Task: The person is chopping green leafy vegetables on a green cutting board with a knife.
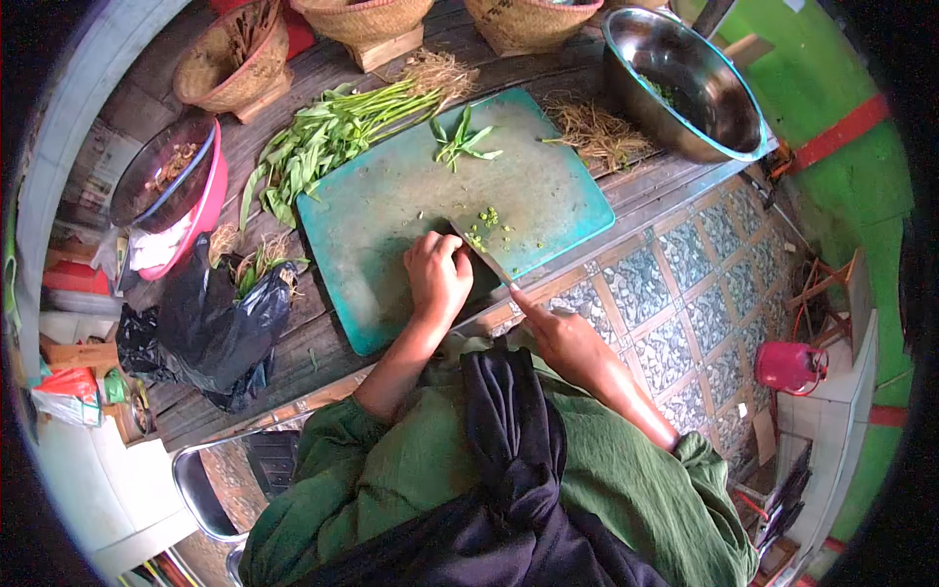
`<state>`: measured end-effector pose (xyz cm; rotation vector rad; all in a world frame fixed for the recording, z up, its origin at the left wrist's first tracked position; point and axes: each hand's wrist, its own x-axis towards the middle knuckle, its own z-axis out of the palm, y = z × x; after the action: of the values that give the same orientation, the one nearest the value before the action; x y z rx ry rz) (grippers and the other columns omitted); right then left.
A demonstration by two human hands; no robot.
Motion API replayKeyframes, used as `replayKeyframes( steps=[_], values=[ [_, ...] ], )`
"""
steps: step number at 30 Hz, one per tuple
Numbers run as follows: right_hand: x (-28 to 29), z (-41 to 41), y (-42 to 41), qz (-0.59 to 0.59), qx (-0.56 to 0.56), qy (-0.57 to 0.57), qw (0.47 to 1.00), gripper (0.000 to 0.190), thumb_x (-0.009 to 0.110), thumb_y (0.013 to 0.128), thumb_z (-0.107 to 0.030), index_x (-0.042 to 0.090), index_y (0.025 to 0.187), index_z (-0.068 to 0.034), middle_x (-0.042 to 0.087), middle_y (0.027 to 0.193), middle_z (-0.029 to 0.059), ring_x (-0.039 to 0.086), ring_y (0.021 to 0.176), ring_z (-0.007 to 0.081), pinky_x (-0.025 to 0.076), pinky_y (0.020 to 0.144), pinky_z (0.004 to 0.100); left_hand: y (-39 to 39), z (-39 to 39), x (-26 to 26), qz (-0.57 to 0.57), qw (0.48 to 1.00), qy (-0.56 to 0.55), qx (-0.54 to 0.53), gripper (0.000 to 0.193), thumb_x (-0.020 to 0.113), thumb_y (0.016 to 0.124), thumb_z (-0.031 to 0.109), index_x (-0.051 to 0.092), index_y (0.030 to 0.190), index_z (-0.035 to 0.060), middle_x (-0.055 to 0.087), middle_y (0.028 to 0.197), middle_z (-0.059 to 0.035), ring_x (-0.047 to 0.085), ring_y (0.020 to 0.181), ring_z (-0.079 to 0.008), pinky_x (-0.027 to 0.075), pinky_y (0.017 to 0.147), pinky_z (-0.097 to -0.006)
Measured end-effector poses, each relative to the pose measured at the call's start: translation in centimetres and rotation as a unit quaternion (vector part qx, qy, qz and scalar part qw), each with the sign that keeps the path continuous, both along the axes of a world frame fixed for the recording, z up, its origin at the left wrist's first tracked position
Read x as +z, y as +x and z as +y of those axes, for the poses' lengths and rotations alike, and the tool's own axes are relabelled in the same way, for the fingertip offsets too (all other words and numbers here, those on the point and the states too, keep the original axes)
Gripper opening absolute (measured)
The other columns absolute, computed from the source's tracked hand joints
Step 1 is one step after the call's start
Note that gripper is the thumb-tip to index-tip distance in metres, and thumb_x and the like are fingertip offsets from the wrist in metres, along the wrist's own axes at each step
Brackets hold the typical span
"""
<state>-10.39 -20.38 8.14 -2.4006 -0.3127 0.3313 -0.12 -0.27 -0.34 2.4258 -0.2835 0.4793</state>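
Note:
A green cutting board (367, 220) lies tilted across the wooden table before me. My right hand (576, 341) grips a knife (483, 254) at the board's near edge, its blade angled over the surface. Beside the blade, my left hand (440, 275) rests with curled fingers; whether it holds anything is hidden. Small chopped green stem pieces (489, 217) lie just past the blade. A leafy green sprig (461, 143) sits near the board's far edge. Along the far left edge lies a bunch of leafy greens (330, 139), probably water spinach, with roots attached.
Cut-off roots (598, 132) lie beyond the board, near a large steel bowl (689, 88) holding some greens. Left are a black plastic bag (213, 315) with rooted greens and a pink basin (216, 183). Woven baskets (374, 22) line the back. A pink gas cylinder (783, 367) stands right.

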Motion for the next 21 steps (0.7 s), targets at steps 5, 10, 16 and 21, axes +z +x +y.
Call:
replayKeyframes(
  steps=[5,10,16,21],
  values=[
    [0.7,-0.7,0.9,0.003,0.027,-0.012,1.0,0.051,0.05,0.098,-0.015,0.041,0.148,-0.016,0.062,0.075,0.0288,0.064,0.071,0.0452,0.049,0.064,0.0529,-0.5,-0.6,0.4,-0.002,0.999,0.032,0.033,0.007,0.067,0.076,0.01,0.064,0.082,0.0102,0.059,0.083,-0.0088,0.058,0.089,-0.0322,0.041,0.078,-0.0465],
    [-1.2,-1.2,1.1,-0.019,0.062,0.019,0.998,0.053,0.05,0.095,-0.011,0.041,0.148,-0.011,0.063,0.075,0.0278,0.064,0.069,0.044,0.049,0.062,0.0523,-0.6,-0.5,-0.5,-0.012,0.999,0.001,0.049,0.008,0.068,0.075,0.009,0.064,0.082,0.0097,0.059,0.083,-0.0085,0.059,0.088,-0.0318,0.041,0.078,-0.0468],
    [-2.0,-1.7,2.5,-0.067,0.096,0.005,0.993,0.053,0.05,0.095,-0.01,0.041,0.148,-0.009,0.063,0.076,0.0285,0.065,0.069,0.044,0.047,0.061,0.0534,-0.2,-0.2,-1.2,-0.017,0.998,-0.042,0.044,0.009,0.069,0.072,0.007,0.063,0.079,0.0096,0.059,0.08,-0.0074,0.059,0.086,-0.0313,0.042,0.077,-0.0462],
    [-0.7,-2.4,1.5,-0.027,0.09,0.007,0.996,0.048,0.049,0.098,-0.015,0.043,0.146,-0.01,0.062,0.077,0.0295,0.063,0.068,0.0459,0.048,0.061,0.0536,-0.1,-0.4,-1.3,-0.03,0.998,-0.049,0.033,0.01,0.069,0.071,0.004,0.06,0.074,0.0089,0.059,0.078,-0.0077,0.059,0.083,-0.032,0.043,0.075,-0.0463]
  ],
)
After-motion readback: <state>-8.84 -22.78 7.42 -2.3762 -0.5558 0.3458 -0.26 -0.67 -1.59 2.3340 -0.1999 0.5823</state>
